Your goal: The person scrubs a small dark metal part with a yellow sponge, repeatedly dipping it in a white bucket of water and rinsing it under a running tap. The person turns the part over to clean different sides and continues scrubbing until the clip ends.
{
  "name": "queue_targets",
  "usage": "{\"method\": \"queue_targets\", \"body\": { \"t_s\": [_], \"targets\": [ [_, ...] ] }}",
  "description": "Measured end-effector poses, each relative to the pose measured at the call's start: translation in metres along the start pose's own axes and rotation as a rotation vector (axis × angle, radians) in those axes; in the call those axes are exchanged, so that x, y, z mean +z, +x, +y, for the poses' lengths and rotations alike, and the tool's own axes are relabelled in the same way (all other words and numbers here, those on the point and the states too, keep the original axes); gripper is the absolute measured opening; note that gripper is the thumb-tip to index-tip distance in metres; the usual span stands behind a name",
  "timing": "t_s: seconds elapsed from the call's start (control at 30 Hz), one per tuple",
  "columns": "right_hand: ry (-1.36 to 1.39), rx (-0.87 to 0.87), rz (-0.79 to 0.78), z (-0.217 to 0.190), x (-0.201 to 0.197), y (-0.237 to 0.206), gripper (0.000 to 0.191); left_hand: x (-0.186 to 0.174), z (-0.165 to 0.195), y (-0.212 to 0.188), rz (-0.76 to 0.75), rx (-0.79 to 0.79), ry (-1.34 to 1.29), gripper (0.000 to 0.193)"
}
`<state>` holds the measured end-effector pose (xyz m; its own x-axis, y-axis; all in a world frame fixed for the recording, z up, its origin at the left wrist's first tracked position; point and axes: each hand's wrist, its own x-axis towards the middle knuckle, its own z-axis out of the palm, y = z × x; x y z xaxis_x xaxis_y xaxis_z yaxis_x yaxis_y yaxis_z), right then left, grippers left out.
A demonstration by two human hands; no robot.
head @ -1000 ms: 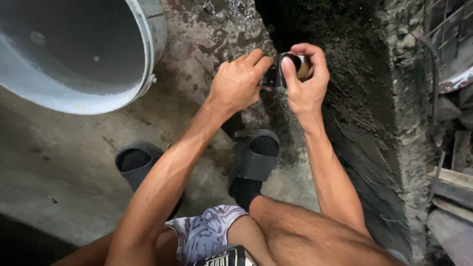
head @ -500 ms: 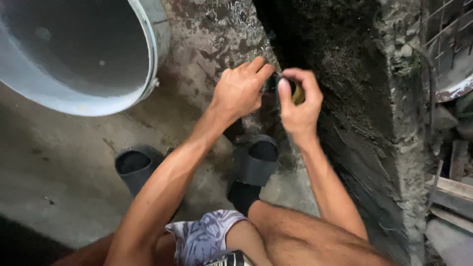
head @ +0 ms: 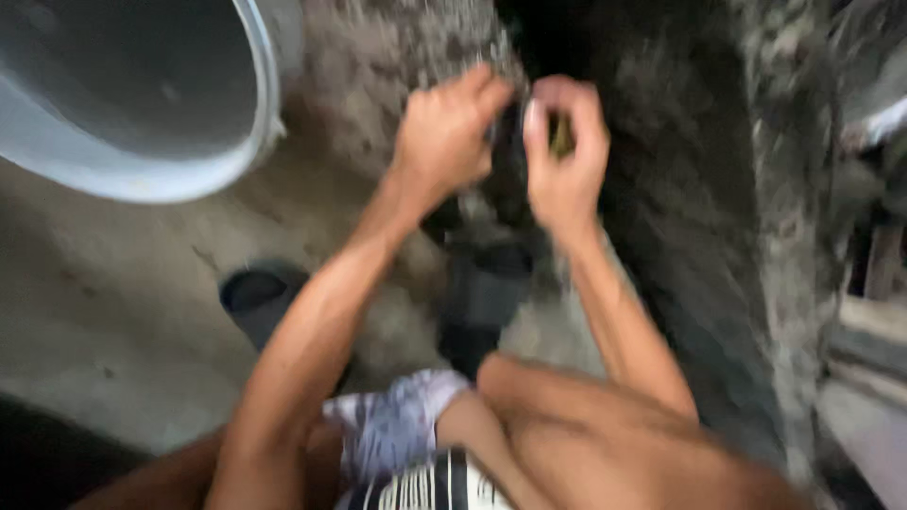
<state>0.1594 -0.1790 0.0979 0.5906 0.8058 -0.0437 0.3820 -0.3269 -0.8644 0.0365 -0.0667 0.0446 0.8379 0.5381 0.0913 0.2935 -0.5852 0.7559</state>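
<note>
From the head view I look down at two bare hands raised together in front of a rough, dark grey concrete wall (head: 680,217). The left hand (head: 444,142) has its fingers curled and its thumb side turned to the other hand; the right hand (head: 565,156) is closed with the fingers bent over the top. Between them sits a small dark object with a yellowish part (head: 559,140), and the right hand grips it; the left hand seems to pinch its dark end (head: 510,142), but the picture is blurred, so I cannot tell if this hand really clamps it or only touches it. I judge that the two hands meet so near because one steadies the small thing while the other works on it. The object is held in the air, close to the wall and above the feet. Below, two dark grey rubber slippers (head: 487,283) stand apart on the stained concrete floor (head: 123,312), which fits a squatting posture; patterned light shorts (head: 397,430) show at the bottom. At upper left stands a large round grey metal basin (head: 260,104), well apart from the hands and untouched.
</note>
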Motion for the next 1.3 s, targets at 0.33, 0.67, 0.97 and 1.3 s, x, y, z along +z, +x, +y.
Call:
{"method": "queue_targets", "body": {
  "t_s": [0.33,0.67,0.97,1.3],
  "targets": [
    [-0.059,-0.096,0.014,0.006,0.006,0.003,0.010,-0.008,-0.008,0.004,-0.006,-0.019,-0.031,0.045],
    [0.762,0.585,-0.030,0.036,-0.038,-0.040,0.041,-0.008,-0.015,-0.008,-0.025,0.000,-0.022,0.049],
    [1.325,0.849,-0.112,0.051,-0.044,-0.044,0.049,-0.012,-0.009,-0.009,-0.006,-0.030,-0.080,0.046],
    [1.522,0.791,-0.185,0.059,-0.056,-0.047,0.039,-0.010,-0.006,-0.007,-0.007,-0.015,-0.071,0.049]
  ]
}}
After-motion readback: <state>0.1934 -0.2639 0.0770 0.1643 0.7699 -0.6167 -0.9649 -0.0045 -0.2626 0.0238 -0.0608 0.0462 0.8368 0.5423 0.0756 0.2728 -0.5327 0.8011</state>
